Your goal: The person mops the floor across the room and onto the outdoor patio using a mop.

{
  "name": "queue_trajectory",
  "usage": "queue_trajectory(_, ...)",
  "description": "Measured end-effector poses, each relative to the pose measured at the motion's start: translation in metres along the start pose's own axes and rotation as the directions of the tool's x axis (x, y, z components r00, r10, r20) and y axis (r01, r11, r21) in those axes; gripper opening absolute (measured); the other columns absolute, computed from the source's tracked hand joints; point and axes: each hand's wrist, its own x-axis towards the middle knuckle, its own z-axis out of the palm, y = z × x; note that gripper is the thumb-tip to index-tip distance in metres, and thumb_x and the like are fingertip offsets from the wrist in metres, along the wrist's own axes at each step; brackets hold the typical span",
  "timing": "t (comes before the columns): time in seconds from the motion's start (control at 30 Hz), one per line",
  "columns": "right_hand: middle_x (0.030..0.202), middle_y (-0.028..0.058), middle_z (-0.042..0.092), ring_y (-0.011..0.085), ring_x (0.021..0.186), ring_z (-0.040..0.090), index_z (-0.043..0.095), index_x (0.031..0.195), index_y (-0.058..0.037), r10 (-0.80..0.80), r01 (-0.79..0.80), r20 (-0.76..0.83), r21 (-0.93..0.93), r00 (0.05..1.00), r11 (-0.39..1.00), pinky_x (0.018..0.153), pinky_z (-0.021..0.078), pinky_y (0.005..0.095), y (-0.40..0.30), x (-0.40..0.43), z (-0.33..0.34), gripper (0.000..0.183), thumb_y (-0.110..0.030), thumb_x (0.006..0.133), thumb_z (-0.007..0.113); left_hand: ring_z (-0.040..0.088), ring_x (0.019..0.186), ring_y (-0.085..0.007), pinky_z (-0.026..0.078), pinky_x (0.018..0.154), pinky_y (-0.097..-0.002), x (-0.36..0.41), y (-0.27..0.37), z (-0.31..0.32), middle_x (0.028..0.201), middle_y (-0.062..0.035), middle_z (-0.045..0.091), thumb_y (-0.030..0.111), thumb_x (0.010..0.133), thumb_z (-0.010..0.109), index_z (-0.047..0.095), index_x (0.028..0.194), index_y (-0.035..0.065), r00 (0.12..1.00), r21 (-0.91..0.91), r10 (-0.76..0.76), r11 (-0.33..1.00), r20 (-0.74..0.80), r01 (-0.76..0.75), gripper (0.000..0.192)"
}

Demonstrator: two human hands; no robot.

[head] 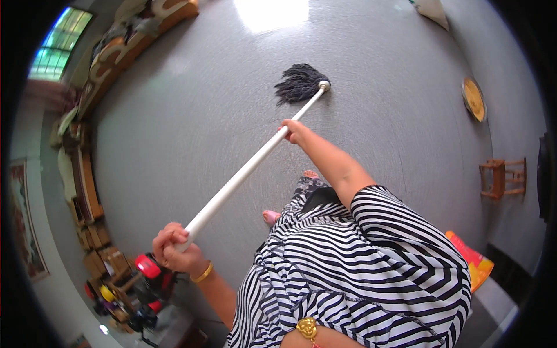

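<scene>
A mop with a white handle point(235, 185) slants across the view from lower left to upper right. Its dark grey mop head point(300, 82) lies on the grey floor point(209, 100), strands fanned to the left of the white joint. My left hand point(180, 250), with a gold bangle at the wrist, grips the top end of the handle. Farther down the same handle, my right hand point(293, 130) is wrapped around the shaft. My feet in pink slippers point(270, 216) stand on the floor below the handle.
Wooden seating point(126, 56) with cushions lines the left wall. Cardboard boxes point(109, 261) and a red and black vehicle point(150, 269) stand at lower left. On the right are a round tray of yellow grain-like material point(474, 99), a wooden stool point(494, 178) and a whitish sack point(433, 12).
</scene>
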Motion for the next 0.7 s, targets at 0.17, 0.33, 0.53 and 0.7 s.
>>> queue_trajectory(0.17, 0.068, 0.0128, 0.053, 0.0233, 0.06, 0.054, 0.044, 0.085, -0.0022, -0.087, 0.115, -0.108, 0.285, 0.99, 0.951, 0.056, 0.0493, 0.0361, -0.071, 0.013, -0.087, 0.017, -0.006, 0.07, 0.051, 0.045, 0.047, -0.0146, 0.038, 0.05, -0.0265, 0.014, -0.017, 0.08, 0.049, -0.0067, 0.045, -0.001, 0.06, 0.032, 0.048, 0.064, -0.0027, 0.96, -0.154, 0.005, 0.987, 0.28, 0.04, 0.016)
queue_trajectory(0.33, 0.067, 0.0113, 0.052, 0.0222, 0.057, 0.052, 0.045, 0.082, -0.0019, -0.15, 0.257, -0.248, 0.486, 0.957, 0.835, 0.054, 0.0489, 0.0334, -0.108, -0.007, -0.189, 0.015, -0.007, 0.07, 0.052, 0.045, 0.051, -0.0148, 0.037, 0.051, -0.0249, 0.01, -0.022, 0.15, 0.055, -0.0084, 0.049, -0.002, 0.059, 0.035, 0.049, 0.061, -0.0025, 0.764, -0.208, 0.042, 0.97, 0.644, 0.122, 0.014)
queue_trajectory(0.53, 0.061, 0.0078, 0.051, 0.0198, 0.053, 0.051, 0.046, 0.072, -0.0054, -0.124, 0.372, -0.4, 0.635, 0.908, 0.677, 0.046, 0.0451, 0.0305, -0.107, -0.034, -0.305, 0.009, -0.013, 0.069, 0.051, 0.049, 0.052, -0.0144, 0.039, 0.051, -0.0215, -0.001, -0.022, 0.218, 0.06, -0.0106, 0.052, -0.006, 0.056, 0.035, 0.053, 0.064, -0.005, 0.463, -0.187, 0.06, 0.954, 0.884, 0.233, 0.02)
queue_trajectory(0.7, 0.049, 0.0015, 0.045, 0.0142, 0.04, 0.045, 0.041, 0.058, -0.0101, 0.051, 0.432, -0.541, 0.722, 0.839, 0.541, 0.034, 0.0373, 0.0272, -0.089, -0.034, -0.361, 0.018, -0.022, 0.072, 0.042, 0.049, 0.058, -0.0162, 0.041, 0.061, -0.0276, -0.021, -0.021, 0.254, 0.06, -0.009, 0.051, 0.0, 0.062, 0.037, 0.053, 0.075, -0.0033, 0.436, -0.195, -0.091, 0.801, 0.895, 0.567, 0.021)
